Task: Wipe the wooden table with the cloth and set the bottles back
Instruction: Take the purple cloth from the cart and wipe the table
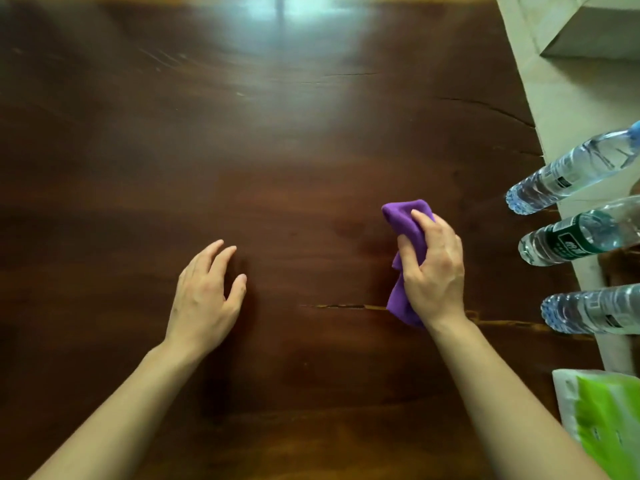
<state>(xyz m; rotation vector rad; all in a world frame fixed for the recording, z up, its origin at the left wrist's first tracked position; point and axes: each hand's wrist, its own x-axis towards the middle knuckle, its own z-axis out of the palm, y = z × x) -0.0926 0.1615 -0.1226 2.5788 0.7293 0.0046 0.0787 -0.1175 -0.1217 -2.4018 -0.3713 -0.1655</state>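
Observation:
A dark wooden table [277, 150] fills the view. My right hand [433, 271] is closed around a bunched purple cloth [407, 216] at the table's right side, the cloth sticking out above and below the fist. My left hand [204, 292] hovers or rests over the table's middle, fingers apart, holding nothing. Three clear water bottles stand along the right edge: a far one with a blue cap [568, 174], a middle one with a green label [578, 237] and a near one [592, 313].
A green and white tissue pack [602, 414] lies at the near right corner. Beyond the table's right edge is pale floor [571, 98] and a light box or step [595, 32]. A crack in the wood [346, 306] runs under my right hand.

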